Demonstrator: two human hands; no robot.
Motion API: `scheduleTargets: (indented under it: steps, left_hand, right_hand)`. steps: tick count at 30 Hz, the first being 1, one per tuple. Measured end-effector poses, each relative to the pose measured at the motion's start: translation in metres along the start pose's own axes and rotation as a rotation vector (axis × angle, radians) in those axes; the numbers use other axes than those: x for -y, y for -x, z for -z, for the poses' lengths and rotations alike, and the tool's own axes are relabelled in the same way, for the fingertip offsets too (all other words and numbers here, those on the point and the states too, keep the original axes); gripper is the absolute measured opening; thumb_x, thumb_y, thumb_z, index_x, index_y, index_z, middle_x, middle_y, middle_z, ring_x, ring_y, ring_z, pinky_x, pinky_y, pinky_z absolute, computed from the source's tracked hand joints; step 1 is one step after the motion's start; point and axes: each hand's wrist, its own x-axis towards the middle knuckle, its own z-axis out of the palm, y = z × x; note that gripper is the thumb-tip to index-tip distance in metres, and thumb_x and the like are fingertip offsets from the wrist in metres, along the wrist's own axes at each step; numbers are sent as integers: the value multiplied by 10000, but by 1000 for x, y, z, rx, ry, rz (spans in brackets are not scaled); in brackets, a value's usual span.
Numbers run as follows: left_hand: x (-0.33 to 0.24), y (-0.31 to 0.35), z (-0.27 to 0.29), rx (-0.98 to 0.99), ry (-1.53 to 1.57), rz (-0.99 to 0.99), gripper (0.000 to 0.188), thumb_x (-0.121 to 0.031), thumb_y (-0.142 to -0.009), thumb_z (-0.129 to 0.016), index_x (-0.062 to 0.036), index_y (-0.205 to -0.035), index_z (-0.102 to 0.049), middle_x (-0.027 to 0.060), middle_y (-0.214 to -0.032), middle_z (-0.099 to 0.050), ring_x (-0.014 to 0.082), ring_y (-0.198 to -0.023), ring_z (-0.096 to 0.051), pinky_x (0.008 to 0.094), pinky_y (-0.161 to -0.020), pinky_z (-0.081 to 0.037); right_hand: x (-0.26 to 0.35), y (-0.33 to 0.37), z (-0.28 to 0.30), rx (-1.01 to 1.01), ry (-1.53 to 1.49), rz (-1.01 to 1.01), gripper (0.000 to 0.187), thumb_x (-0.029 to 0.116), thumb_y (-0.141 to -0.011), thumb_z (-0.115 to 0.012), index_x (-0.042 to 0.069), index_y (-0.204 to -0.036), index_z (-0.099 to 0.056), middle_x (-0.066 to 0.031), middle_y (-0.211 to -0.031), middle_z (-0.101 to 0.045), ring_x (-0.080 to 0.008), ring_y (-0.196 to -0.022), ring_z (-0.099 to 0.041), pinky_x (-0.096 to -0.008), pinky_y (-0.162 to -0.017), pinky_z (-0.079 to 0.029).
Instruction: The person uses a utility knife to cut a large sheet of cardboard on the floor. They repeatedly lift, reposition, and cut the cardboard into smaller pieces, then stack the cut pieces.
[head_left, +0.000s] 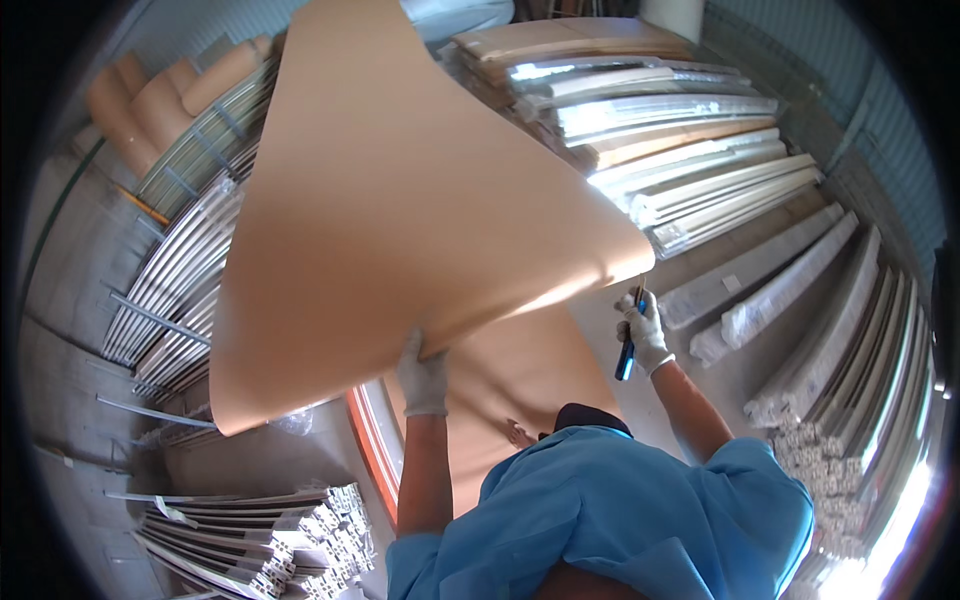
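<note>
A wide sheet of brown kraft paper (400,190) stretches from the far top down toward me, its near edge curling under. My left hand (424,378), in a whitish work glove, is closed on the middle of that near edge, thumb on top. Over by the sheet's right corner, my gloved right hand (647,335) is closed around a blue and black utility knife (626,360). The knife's tip points up at the corner; whether it touches the paper I cannot tell. More brown paper (545,360) lies below the raised edge.
Plastic-wrapped bundles of long profiles (690,120) are stacked at the far right, with more profiles (860,380) nearer on that side. Racked metal lengths (180,290) and brown rolls (165,105) stand left. White profiles (290,540) lie at lower left, beside an orange-edged frame (372,440).
</note>
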Motion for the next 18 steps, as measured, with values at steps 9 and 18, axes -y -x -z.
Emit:
scheduleTargets:
  steps: [9,18]
  left_hand:
    - [67,122,43,-56,44,20,339,-136,-898,-636,-79,-1219,-540,79,-1164,-609,234,-1054,-606,401,-822,-560]
    - [122,279,95,-190,10,213,240,-188,-891,-641,-99,-1109,-596,59,-1029,-651,197,-932,-625,357,-725,-538]
  right_hand:
    - [-45,17,41,19,-665,-374,538,620,-700,-742,211,-648,-396,39,-510,-403,-86,-387,-395,-201,-361,-359]
    - [-15,130,157,44,-341,-226,228,302,-824,-727,119,-854,-595,18,-623,-514,-97,-424,-440,-253,-386,-355]
